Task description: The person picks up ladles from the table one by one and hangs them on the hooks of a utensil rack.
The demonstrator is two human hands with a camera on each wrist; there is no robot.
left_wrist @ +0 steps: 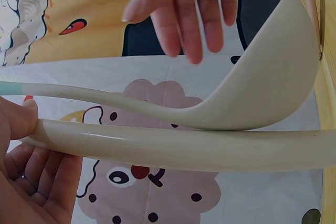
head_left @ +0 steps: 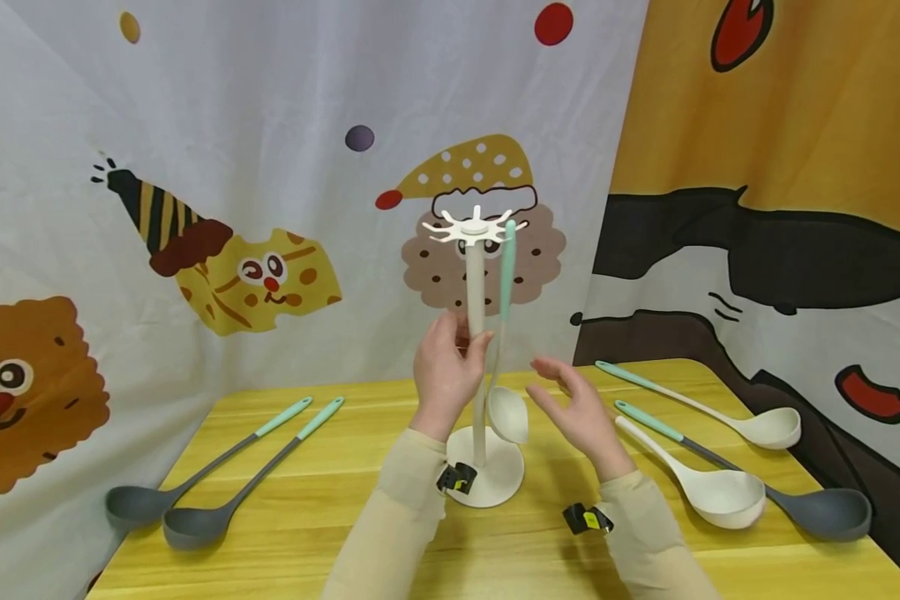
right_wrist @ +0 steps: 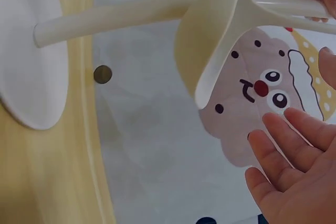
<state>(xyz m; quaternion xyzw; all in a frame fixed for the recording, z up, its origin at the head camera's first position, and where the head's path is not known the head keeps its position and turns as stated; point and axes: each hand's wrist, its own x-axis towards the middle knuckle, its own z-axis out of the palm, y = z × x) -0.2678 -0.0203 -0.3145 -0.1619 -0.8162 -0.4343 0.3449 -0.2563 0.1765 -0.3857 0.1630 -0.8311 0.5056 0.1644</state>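
Note:
A cream utensil stand (head_left: 475,287) with a round base and a ring of hooks on top stands mid-table. My left hand (head_left: 450,377) grips its post partway up, thumb on the near side, as the left wrist view also shows at the post (left_wrist: 173,148). A white ladle (head_left: 508,415) with a mint handle hangs from a right-hand hook, its bowl low beside the post. To the right of that ladle is my right hand (head_left: 576,417), fingers extended and holding nothing. In the right wrist view a gap separates the right hand (right_wrist: 294,166) from the ladle bowl (right_wrist: 207,40).
Two grey ladles with mint handles, one outer (head_left: 138,506) and one inner (head_left: 198,527), lie at the table's left. On the right lie a white ladle (head_left: 772,427), a larger white ladle (head_left: 726,497) and a grey ladle (head_left: 825,510). A cartoon-printed curtain (head_left: 285,100) hangs behind.

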